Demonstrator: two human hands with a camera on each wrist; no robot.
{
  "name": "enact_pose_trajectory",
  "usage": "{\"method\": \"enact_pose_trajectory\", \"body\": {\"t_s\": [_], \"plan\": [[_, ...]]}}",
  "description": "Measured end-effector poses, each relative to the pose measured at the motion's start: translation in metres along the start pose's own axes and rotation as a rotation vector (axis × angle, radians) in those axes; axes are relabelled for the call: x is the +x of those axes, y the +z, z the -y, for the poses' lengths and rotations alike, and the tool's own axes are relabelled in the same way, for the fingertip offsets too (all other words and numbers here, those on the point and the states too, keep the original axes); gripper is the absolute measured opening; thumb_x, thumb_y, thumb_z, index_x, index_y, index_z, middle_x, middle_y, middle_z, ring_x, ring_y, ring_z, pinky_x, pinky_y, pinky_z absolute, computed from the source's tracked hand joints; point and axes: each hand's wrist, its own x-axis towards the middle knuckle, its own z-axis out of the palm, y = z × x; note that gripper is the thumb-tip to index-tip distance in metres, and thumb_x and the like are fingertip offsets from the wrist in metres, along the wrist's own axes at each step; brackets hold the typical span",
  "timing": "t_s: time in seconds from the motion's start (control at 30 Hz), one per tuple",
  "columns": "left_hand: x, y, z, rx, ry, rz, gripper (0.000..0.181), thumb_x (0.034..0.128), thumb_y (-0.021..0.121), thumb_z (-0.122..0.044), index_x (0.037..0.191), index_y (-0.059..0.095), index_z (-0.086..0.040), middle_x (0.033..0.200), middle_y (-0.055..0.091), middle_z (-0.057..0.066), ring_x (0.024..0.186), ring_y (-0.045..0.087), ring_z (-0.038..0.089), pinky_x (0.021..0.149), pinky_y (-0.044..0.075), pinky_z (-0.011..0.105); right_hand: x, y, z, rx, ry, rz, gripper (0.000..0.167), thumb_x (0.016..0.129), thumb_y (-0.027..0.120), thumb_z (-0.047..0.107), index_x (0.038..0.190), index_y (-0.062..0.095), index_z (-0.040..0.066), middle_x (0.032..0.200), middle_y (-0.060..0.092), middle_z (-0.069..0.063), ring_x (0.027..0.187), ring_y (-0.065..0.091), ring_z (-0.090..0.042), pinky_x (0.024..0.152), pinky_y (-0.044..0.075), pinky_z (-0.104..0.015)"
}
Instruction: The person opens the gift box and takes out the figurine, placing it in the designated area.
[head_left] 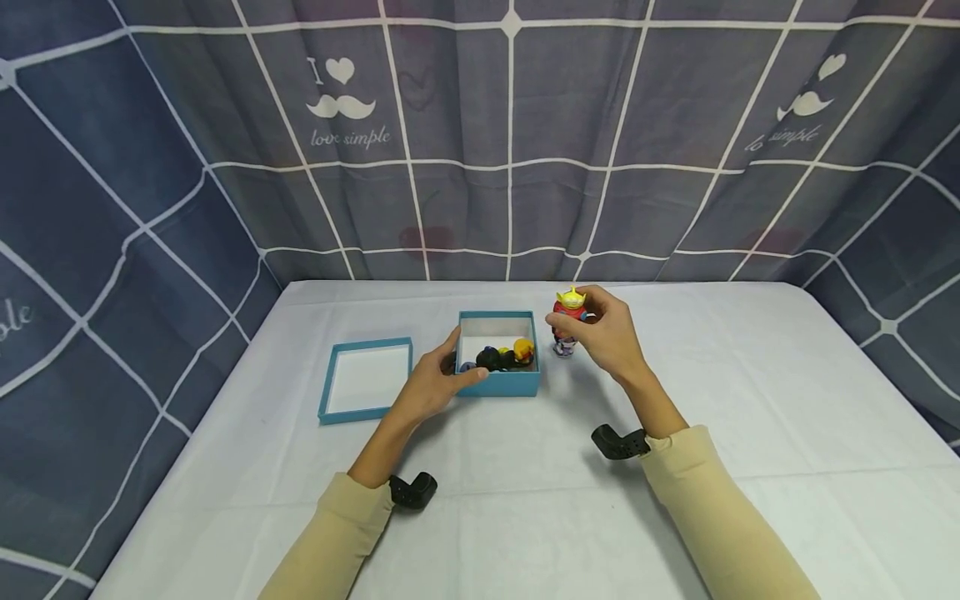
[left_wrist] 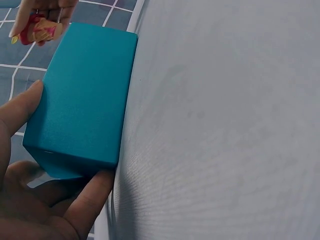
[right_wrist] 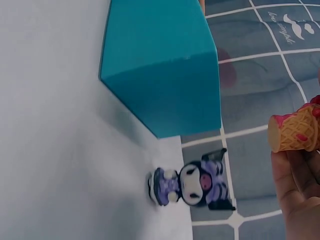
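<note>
My right hand [head_left: 609,335] holds a small toy figure [head_left: 571,300] above the table, to the right of the box. It has a yellow top and red middle, and the right wrist view shows its waffle-cone base [right_wrist: 295,132] with pink drips. Behind and below it stands a black-and-purple figurine [right_wrist: 192,185] with a white face, upright on the table. My left hand [head_left: 429,385] grips the left end of an open teal box [head_left: 501,384], thumb at its front and fingers at its side. Inside the box lie several small toys, one with a yellow-orange part [head_left: 522,348]; their shapes are partly hidden.
Left of the box lies its teal-rimmed lid [head_left: 365,415], white inside facing up, close to my left forearm. A white cloth covers the table [head_left: 480,533]. Dark gridded curtains [head_left: 465,208] hang behind the table and at both sides.
</note>
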Motion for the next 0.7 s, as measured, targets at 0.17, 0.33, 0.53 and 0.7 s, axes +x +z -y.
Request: {"method": "enact_pose_trajectory", "body": {"t_s": [0.17, 0.33, 0.53, 0.7], "plan": [[0.000, 0.000, 0.000, -0.008, 0.004, -0.001, 0.092, 0.0899, 0.074, -0.036, 0.160, 0.016, -0.019, 0.159, 0.024, 0.017, 0.143, 0.029, 0.035, 0.109, 0.033, 0.051, -0.001, -0.010, -0.006, -0.049, 0.013, -0.034, 0.036, 0.084, 0.080, 0.013, 0.112, 0.064, -0.004, 0.097, 0.065, -0.013, 0.075, 0.063, -0.016, 0.067, 0.051, -0.022], [0.000, 0.000, 0.000, -0.003, 0.005, -0.002, 0.093, 0.0893, 0.075, -0.038, 0.159, 0.016, -0.019, 0.159, 0.024, 0.017, 0.143, 0.029, 0.035, 0.110, 0.032, 0.051, -0.003, -0.019, -0.012, -0.048, 0.038, -0.056, 0.038, 0.085, 0.080, 0.012, 0.114, 0.063, -0.005, 0.097, 0.065, -0.009, 0.074, 0.065, -0.014, 0.068, 0.052, -0.021], [0.000, 0.000, 0.000, -0.004, 0.011, -0.003, 0.092, 0.0897, 0.075, -0.036, 0.159, 0.017, -0.018, 0.160, 0.022, 0.015, 0.144, 0.025, 0.034, 0.110, 0.031, 0.052, -0.007, -0.028, -0.019, -0.062, 0.077, -0.067, 0.041, 0.085, 0.080, 0.014, 0.116, 0.061, -0.005, 0.098, 0.065, -0.009, 0.072, 0.068, -0.013, 0.070, 0.052, -0.020], [0.001, 0.001, 0.001, -0.012, 0.015, -0.003, 0.092, 0.0896, 0.075, -0.035, 0.159, 0.017, -0.018, 0.159, 0.024, 0.016, 0.143, 0.028, 0.034, 0.110, 0.032, 0.051, -0.010, -0.032, -0.025, -0.093, 0.111, -0.082, 0.044, 0.085, 0.080, 0.016, 0.119, 0.060, -0.005, 0.100, 0.063, -0.011, 0.074, 0.067, -0.010, 0.068, 0.051, -0.019]]}}
